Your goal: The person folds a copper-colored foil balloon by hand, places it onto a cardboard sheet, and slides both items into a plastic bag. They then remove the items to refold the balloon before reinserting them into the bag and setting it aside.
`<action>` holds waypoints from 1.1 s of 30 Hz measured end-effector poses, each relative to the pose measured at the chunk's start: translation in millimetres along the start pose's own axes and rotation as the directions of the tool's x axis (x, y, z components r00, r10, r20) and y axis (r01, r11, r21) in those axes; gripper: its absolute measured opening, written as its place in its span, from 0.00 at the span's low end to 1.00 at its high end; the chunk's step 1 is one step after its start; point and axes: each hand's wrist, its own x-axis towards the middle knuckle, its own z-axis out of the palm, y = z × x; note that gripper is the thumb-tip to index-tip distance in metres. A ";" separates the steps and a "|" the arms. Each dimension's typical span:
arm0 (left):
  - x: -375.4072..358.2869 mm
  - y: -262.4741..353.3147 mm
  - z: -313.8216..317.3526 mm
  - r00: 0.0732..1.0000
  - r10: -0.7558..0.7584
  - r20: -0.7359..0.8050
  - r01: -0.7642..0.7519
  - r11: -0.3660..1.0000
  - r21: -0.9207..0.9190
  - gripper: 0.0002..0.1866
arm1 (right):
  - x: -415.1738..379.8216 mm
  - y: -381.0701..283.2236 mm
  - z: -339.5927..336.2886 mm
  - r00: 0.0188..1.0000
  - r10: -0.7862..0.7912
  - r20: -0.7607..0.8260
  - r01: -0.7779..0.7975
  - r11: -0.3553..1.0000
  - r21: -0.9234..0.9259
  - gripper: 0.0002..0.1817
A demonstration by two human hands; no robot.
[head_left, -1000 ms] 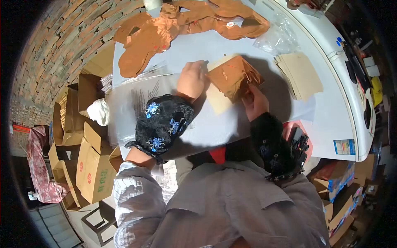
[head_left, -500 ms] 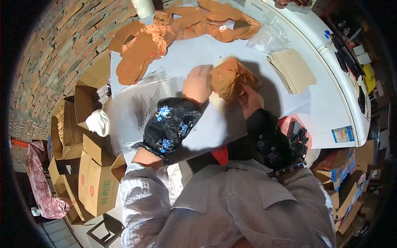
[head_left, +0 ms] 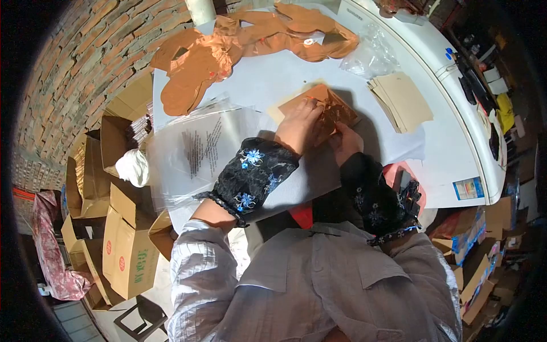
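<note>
A brown, thin fabric bundle that looks like folded stockings (head_left: 333,108) lies on a beige card (head_left: 280,108), whose edge shows at the left. My left hand (head_left: 301,124) reaches over the bundle, its fingers curled onto the fabric. At the bundle's near right side, my right hand (head_left: 346,143) pinches the fabric; the fingertips are partly hidden. Left of my hands lie clear printed plastic bags (head_left: 196,145). A stack of beige cards (head_left: 403,102) rests to the right.
More brown stocking-like pieces (head_left: 194,80) are heaped along the far side of the white table (head_left: 268,74). Crumpled clear plastic (head_left: 373,54) lies at the back right. Open cardboard boxes (head_left: 128,251) stand on the left. A pink bag (head_left: 393,171) with dark items sits by my right sleeve.
My left hand has moved right, from the bundle's left edge to over it. The beige card now shows more beneath the fabric. My right hand has stayed nearly in place.
</note>
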 end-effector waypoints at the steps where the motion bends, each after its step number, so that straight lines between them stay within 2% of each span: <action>1: 1.0 -0.1 0.7 1.000 -0.003 0.006 0.003 1.000 0.012 0.21 | -0.2 0.4 0.9 1.000 -0.001 -0.007 0.001 1.000 0.006 0.03; 5: 6.7 3.7 -0.9 0.995 -0.028 0.094 0.030 0.999 -0.020 0.22 | 5.2 -0.1 -6.3 0.999 -0.021 0.046 0.025 0.996 -0.091 0.03; 8: 4.6 4.4 7.7 0.992 -0.046 0.117 0.043 0.999 0.032 0.23 | -9.8 -4.0 3.5 0.999 -0.008 0.037 0.008 1.000 0.003 0.05; 10: 3.3 4.1 11.1 0.987 -0.079 0.141 0.073 0.996 0.045 0.23 | -4.3 -0.3 -3.0 0.999 -0.014 0.046 0.014 1.000 -0.002 0.07; 17: -6.5 2.7 14.6 0.995 -0.029 0.095 0.024 0.998 0.057 0.23 | -15.1 -5.6 0.8 0.995 -0.027 0.100 0.034 0.997 -0.064 0.10; 20: -6.9 -2.9 19.0 0.996 -0.006 0.093 -0.002 0.996 0.084 0.23 | -13.3 -6.8 0.7 0.997 0.015 0.072 -0.013 1.000 -0.027 0.09; 22: -7.1 -1.9 18.1 0.996 0.003 0.087 -0.011 0.996 0.093 0.24 | -10.1 -9.1 -3.3 0.989 0.025 0.144 -0.026 1.000 0.000 0.08; 23: -7.1 -1.9 17.4 0.990 -0.031 0.134 0.021 0.997 0.078 0.24 | -7.5 -10.8 -6.1 0.983 0.030 0.179 -0.033 0.999 0.014 0.08; 25: -3.8 4.7 8.3 0.968 -0.096 0.232 0.087 0.995 0.050 0.26 | 5.1 -12.1 -14.8 0.969 0.046 0.243 -0.030 0.997 -0.072 0.09; 29: -4.8 1.1 13.4 0.985 -0.041 0.165 0.026 0.996 0.090 0.26 | 10.0 -23.1 -25.4 0.937 0.105 0.333 -0.047 0.983 -0.176 0.12; 30: -4.8 0.1 14.1 0.992 -0.005 0.123 -0.006 0.995 0.095 0.27 | 24.8 -22.4 -36.5 0.882 0.023 0.470 0.161 0.924 -0.347 0.13; 31: -5.4 -0.2 14.9 0.996 0.030 0.081 -0.038 0.994 0.100 0.29 | 49.5 -17.9 -54.4 0.795 -0.020 0.607 0.376 0.801 -0.466 0.14; 33: -6.4 1.3 14.9 0.996 0.019 0.083 -0.028 0.994 0.109 0.29 | 50.1 -23.7 -57.2 0.817 0.057 0.573 0.325 0.775 -0.541 0.15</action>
